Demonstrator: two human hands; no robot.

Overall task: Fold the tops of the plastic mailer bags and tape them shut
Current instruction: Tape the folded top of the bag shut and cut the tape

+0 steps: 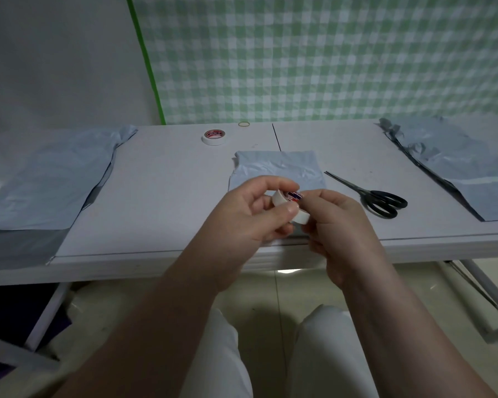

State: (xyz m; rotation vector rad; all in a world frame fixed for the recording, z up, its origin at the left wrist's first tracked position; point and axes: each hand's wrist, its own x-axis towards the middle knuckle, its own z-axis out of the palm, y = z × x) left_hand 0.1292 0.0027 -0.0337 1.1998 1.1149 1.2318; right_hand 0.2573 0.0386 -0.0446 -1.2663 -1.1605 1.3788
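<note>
The tape roll [283, 199] was gripped by left hand [249, 215] and right hand [338, 222], so a hastily peeled end might have been creased.

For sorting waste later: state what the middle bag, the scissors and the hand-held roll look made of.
The middle bag: thin plastic film, pale blue-grey, faintly glossy; it wrinkles and catches light. The scissors: dark blades, probably metal; smooth black handles, likely plastic. The roll: white matte tape, perhaps paper or cloth; printed core label, material unclear.
</note>
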